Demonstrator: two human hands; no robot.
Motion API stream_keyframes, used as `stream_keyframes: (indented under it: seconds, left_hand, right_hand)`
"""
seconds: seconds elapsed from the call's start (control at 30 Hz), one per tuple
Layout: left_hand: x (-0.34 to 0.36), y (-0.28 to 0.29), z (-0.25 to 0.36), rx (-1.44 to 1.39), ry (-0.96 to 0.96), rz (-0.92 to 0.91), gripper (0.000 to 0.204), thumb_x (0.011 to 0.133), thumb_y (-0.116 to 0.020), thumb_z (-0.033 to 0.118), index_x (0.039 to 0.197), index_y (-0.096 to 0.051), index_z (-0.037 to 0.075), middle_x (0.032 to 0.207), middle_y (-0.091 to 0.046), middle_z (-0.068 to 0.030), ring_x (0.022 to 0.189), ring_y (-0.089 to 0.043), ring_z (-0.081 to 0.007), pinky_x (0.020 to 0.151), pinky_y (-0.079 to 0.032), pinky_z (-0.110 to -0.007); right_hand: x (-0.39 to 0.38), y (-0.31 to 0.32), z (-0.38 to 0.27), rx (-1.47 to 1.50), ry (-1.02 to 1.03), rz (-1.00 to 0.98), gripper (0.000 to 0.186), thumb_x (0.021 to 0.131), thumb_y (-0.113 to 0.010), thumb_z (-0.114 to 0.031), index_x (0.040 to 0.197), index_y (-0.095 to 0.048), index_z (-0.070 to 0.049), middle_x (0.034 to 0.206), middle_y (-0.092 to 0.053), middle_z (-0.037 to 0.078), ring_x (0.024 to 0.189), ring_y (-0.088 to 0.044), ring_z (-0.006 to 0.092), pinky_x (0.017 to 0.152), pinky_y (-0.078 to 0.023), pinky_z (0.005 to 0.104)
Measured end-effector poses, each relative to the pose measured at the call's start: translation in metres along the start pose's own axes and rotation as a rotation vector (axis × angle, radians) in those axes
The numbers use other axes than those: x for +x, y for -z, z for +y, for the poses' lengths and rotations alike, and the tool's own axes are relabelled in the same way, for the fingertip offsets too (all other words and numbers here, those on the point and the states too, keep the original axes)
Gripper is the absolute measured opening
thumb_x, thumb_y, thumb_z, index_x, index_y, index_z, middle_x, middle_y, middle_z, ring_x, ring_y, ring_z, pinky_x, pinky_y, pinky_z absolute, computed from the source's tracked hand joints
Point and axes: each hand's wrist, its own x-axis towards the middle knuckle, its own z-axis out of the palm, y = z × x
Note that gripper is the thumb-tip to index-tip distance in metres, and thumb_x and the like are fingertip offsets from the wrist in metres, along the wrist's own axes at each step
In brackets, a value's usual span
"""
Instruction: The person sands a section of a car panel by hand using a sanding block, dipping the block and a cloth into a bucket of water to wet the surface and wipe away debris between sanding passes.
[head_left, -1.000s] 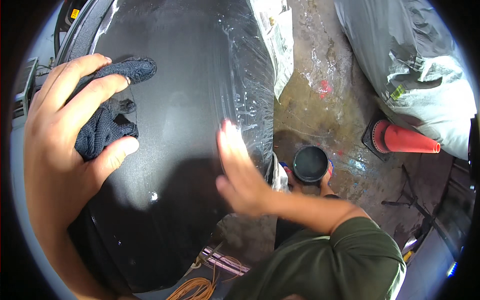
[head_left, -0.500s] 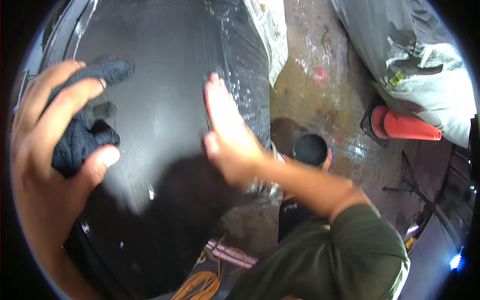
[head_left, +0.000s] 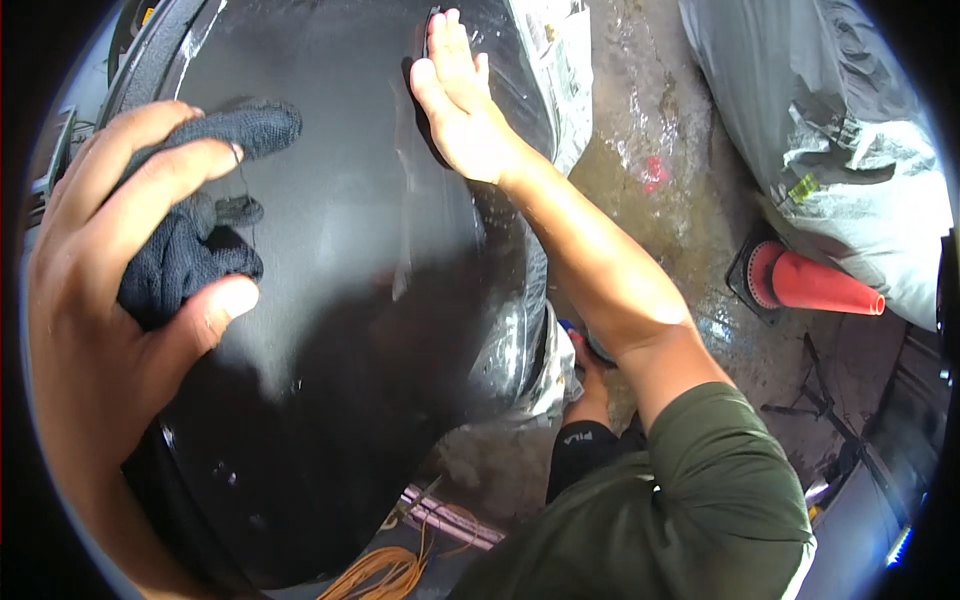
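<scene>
My left hand (head_left: 120, 240) curls around a bunched dark knit glove (head_left: 175, 255) at the left. One stuffed-looking finger of the glove sticks out past my fingertips, and a loose thread hangs from it. Below both hands spreads a smooth black panel (head_left: 310, 190), shiny with wet streaks and marked by my shadow. Near the panel's far right side, my right hand (head_left: 465, 115) lies flat with its fingers stretched out. A thin dark edge shows beside its fingertips; whether it is a sheet under the hand or a shadow, I cannot tell.
Clear plastic film (head_left: 515, 330) drapes the panel's right side. On the wet floor (head_left: 640, 110) an orange traffic cone (head_left: 825, 283) lies on its side by a grey-white cover (head_left: 870, 230). My arm mostly hides a bucket (head_left: 600, 348). An orange cord (head_left: 375, 575) is coiled at the bottom.
My right hand has slid away from me along the panel, toward its far edge. The left hand keeps the glove, shifted slightly in view. The bucket is now mostly covered by my right arm.
</scene>
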Motion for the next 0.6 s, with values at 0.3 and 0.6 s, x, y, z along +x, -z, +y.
stream_keyframes:
  seconds: [0.3, 0.6]
  left_hand:
    - [0.003, -0.009, -0.001, -0.026, -0.014, -0.009, 0.06, 0.076, -0.075, 0.033, 0.125, -0.068, 0.0, 0.141, -0.059, -0.0233, 0.132, -0.056, -0.0422, 0.115, -0.041, -0.05]
    - [-0.001, -0.007, 0.0, 0.047, 0.029, 0.012, 0.059, 0.076, -0.074, 0.031, 0.126, -0.068, 0.0, 0.143, -0.059, -0.0211, 0.135, -0.054, -0.0404, 0.117, -0.039, -0.049]
  right_hand:
    - [-0.045, -0.005, -0.005, 0.01, -0.013, -0.054, 0.075, 0.111, -0.029, -0.039, 0.164, -0.004, 0.007, 0.171, -0.002, 0.033, 0.161, -0.001, 0.0456, 0.127, 0.001, 0.0607]
    - [-0.14, -0.004, -0.045, 0.066, 0.037, -0.265, 0.081, 0.106, -0.039, -0.035, 0.163, -0.004, 0.011, 0.17, 0.0, 0.035, 0.161, 0.003, 0.0464, 0.128, -0.002, 0.061]
